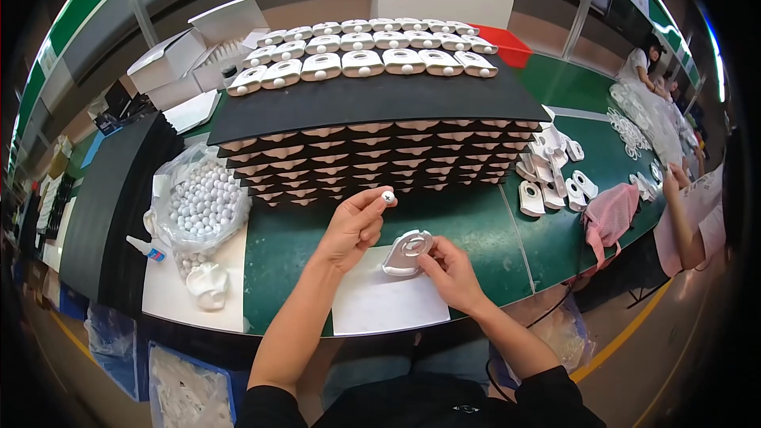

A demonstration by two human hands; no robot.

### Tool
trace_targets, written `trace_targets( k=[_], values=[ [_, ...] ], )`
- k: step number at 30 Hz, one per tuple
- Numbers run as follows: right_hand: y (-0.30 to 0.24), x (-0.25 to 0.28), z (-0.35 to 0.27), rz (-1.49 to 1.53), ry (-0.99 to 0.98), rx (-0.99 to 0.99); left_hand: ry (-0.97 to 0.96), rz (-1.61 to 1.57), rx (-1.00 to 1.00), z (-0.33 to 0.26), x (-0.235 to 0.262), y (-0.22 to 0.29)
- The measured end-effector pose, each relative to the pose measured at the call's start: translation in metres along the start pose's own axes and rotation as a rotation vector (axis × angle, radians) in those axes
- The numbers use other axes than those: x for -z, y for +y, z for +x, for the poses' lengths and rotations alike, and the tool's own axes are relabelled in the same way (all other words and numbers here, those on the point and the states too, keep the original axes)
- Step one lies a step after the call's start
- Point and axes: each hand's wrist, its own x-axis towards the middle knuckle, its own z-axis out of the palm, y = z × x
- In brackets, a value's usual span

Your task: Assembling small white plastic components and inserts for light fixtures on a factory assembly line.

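My left hand (355, 228) pinches a small white ball (388, 198) between thumb and fingertips, a dark cross-shaped mark showing on it. In my right hand (453, 276) is a white plastic housing (403, 257) with a round ring in its face, held tilted above a white sheet (380, 307). Thumb and fingers grip its right side. The ball and the housing are apart. To the left, a clear plastic bag (162, 190) holds many white balls (204, 198). Beside it lies a small glue bottle (146, 249) with a white nozzle.
A tall stack of black boards (357, 103) with housings between layers stands ahead; rows of housings (322, 68) top it. Loose housings (547, 160) and a pink mesh bag (610, 220) lie right. Crumpled white material (208, 285) sits left. Another person's arm (683, 214) is at far right.
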Motion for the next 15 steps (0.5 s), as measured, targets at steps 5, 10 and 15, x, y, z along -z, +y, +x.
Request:
trace_targets(
  k=[5,10,15],
  values=[
    [0.0039,-0.0030,-0.0003,-0.201,0.007,0.045,-0.027,-0.035,-0.042,-0.0017,-0.0010,0.0016],
    [0.0021,-0.0027,-0.0004,-0.392,0.021,0.144,-0.032,-0.045,-0.039,-0.0002,-0.0006,0.0010],
    [0.0037,-0.0037,-0.0019,-0.360,0.062,0.178,-0.013,-0.039,-0.005,-0.0012,-0.0028,0.0011]
  ],
)
